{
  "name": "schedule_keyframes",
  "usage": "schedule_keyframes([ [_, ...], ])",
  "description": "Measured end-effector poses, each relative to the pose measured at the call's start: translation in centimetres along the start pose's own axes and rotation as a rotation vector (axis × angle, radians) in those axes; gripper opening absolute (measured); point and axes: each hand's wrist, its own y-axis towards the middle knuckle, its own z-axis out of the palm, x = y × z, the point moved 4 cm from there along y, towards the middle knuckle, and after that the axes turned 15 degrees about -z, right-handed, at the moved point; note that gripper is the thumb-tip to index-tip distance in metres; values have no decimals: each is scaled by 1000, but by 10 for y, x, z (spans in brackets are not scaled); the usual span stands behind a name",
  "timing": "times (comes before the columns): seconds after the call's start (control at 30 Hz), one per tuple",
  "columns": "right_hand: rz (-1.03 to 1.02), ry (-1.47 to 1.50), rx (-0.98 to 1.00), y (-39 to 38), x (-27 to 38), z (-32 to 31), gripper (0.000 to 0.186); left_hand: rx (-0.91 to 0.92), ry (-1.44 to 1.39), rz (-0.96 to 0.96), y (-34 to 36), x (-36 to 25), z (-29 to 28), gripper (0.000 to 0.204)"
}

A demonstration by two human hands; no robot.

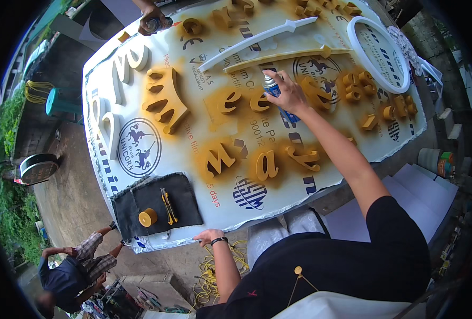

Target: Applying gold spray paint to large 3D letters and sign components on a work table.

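Observation:
My right hand is wrapped round a blue spray can, held over the middle of the table. Just left of it lie gold-painted cut-out letters with brown-gold overspray around them. More gold letters, an "m" shape and an "a" shape, lie nearer me. A gold crown shape sits to the left. Beyond the can are a gold-tinted curved strip and a white one. My left hand hangs empty by the table's near edge, fingers loosely apart.
White cut-out script pieces lie at the left of the film-covered table; a white ring lies far right. A black cloth carries a gold cap and yellow cutter. Another person's hand grips a can. Yellow cable lies below.

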Motion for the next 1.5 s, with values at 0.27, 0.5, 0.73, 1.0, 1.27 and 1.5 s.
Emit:
schedule_keyframes([
  [0.27,-52,34,-34,0,19,6,65,82,-17,-6,17,1,5,79],
  [0.5,8,33,-35,2,27,9,66,26,23,23,-14,1,-2,77],
  [0.73,-2,49,-26,10,45,11,66,23,51,53,-31,-2,-10,78],
  [1.0,38,118,-4,9,54,14,66,-12,50,58,-13,-1,-3,77],
  [1.27,231,21,-120,-13,3,-13,63,-29,46,42,-10,-1,-1,80],
  [1.5,193,63,-175,-21,-12,-17,63,-4,50,25,-18,-1,-2,80],
])
